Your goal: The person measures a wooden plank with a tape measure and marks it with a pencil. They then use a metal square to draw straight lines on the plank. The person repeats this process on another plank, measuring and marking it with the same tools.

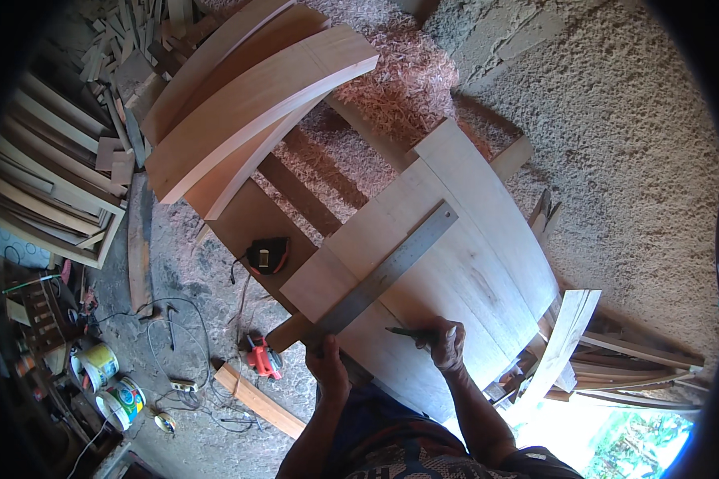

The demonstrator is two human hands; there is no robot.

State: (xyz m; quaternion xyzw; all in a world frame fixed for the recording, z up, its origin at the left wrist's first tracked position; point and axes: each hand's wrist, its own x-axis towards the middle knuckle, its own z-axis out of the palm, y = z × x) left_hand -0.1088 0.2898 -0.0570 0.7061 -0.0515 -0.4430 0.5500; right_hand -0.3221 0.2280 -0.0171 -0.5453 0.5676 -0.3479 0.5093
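A pale wooden panel (487, 271), made of boards joined edge to edge, lies in front of me. Across it rests a try square with a metal blade (391, 263) and a wooden stock (290, 331), the stock against the panel's left edge. My left hand (327, 369) grips the square near the corner where blade and stock meet; its fingers are partly hidden. In my right hand (446, 345), closed above the panel and right of the blade, is a dark pencil (403, 330) pointing left toward the square. The pencil tip is apart from the blade.
A tape measure (268, 255) sits on a brown board left of the panel. Large curved timbers (264, 112) stand beyond it. A red power tool (264, 358), cords and buckets (121, 401) are on the floor at left. Wood shavings (411, 80) heap at the back.
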